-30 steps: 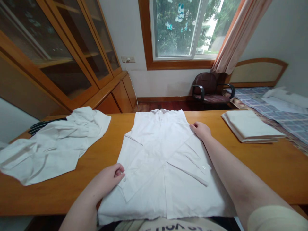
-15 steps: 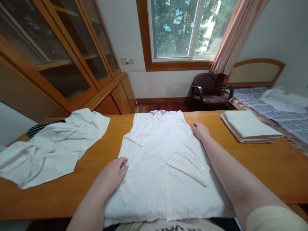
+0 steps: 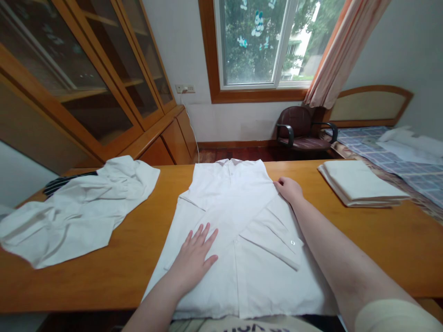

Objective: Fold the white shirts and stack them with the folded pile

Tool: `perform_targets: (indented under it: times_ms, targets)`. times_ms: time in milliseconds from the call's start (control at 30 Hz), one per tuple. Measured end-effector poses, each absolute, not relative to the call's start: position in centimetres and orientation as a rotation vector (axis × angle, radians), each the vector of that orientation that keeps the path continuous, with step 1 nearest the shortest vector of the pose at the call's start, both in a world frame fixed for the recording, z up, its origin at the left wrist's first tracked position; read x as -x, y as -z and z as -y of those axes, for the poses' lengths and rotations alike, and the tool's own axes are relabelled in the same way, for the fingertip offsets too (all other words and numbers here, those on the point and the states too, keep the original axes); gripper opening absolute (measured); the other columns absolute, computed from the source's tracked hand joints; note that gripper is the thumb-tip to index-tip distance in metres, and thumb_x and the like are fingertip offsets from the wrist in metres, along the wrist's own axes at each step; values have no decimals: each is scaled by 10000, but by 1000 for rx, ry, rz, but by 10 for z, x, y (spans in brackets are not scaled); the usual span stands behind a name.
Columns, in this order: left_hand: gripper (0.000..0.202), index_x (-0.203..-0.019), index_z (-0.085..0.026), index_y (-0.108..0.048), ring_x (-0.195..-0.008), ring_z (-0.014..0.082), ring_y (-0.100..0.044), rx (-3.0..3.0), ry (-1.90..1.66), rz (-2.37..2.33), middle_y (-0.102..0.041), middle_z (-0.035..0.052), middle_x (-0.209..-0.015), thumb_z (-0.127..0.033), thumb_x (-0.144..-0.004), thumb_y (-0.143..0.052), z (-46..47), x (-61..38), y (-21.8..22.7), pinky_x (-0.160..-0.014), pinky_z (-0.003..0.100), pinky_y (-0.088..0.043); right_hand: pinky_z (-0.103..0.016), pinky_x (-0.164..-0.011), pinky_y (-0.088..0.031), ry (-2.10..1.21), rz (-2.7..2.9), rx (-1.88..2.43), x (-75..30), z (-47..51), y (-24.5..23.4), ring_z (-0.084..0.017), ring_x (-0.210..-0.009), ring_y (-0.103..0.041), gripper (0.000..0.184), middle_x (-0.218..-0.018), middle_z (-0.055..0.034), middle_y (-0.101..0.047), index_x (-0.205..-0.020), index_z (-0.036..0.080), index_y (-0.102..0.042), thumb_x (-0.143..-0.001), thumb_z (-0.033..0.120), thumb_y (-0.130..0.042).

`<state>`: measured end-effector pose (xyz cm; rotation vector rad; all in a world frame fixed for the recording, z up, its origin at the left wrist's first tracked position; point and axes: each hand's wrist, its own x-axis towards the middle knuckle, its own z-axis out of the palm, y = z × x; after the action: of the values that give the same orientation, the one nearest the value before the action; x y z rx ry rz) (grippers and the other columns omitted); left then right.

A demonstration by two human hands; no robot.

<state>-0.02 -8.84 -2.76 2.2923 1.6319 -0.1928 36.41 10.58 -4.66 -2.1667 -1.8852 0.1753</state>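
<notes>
A white shirt (image 3: 238, 221) lies flat on the wooden table (image 3: 138, 249), collar away from me and both sleeves folded across it. My left hand (image 3: 194, 258) rests flat on the shirt's lower left part, fingers stretched out and slightly spread. My right hand (image 3: 290, 190) sits at the shirt's right shoulder edge with its fingers curled down onto the cloth; whether they pinch it I cannot tell.
A crumpled white garment (image 3: 76, 212) lies at the table's left over a dark striped item (image 3: 60, 180). A stack of folded white cloth (image 3: 360, 186) sits at the right. Beyond the table are a dark armchair (image 3: 304, 131), a bed (image 3: 398, 152) and wooden cabinets (image 3: 86, 87).
My left hand moved from the shirt's left edge inward onto the cloth and opened flat. The left sleeve edge now lies folded further in. My right hand stayed at the shoulder.
</notes>
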Motion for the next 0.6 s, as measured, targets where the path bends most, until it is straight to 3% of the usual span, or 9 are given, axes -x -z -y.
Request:
perform_targets:
  times_ms: [200, 367, 500, 600]
  targets:
    - [637, -1432, -281, -282, -1391, 243, -127, -2188, 191, -1603, -150, 50, -1519, -450, -839, -441, 61, 20, -1, -1111, 433, -181, -258, -530, -261, -183, 1880, 2155, -363, -104, 45, -175, -698, -538, 394, -778, -47, -654, -758, 216, -641, -840, 514, -397]
    - [670, -1422, -196, -318, -1381, 280, -180, -2144, 151, -1839, -198, 116, -1512, -484, -828, -433, -5, 36, -17, -1092, 423, -216, -258, -534, -272, -198, 1866, 2164, -362, -103, 43, -176, -714, -542, 385, -776, -48, -651, -757, 213, -646, -832, 509, -412]
    - [644, -1443, -137, -229, -1392, 278, -126, -2262, -33, -2004, -164, 157, -1516, -402, -874, -374, -45, 34, 6, -1103, 427, -169, -255, -542, -282, -203, 1861, 2183, -362, -104, 43, -175, -710, -541, 364, -772, -49, -652, -764, 213, -647, -825, 500, -432]
    - [709, -1454, -69, -135, -1389, 300, -116, -2198, -52, -2100, -144, 216, -1505, -432, -883, -347, -55, 36, 34, -1102, 451, -159, -253, -536, -279, -185, 1879, 2173, -362, -104, 43, -174, -706, -547, 351, -772, -49, -657, -757, 212, -647, -829, 483, -435]
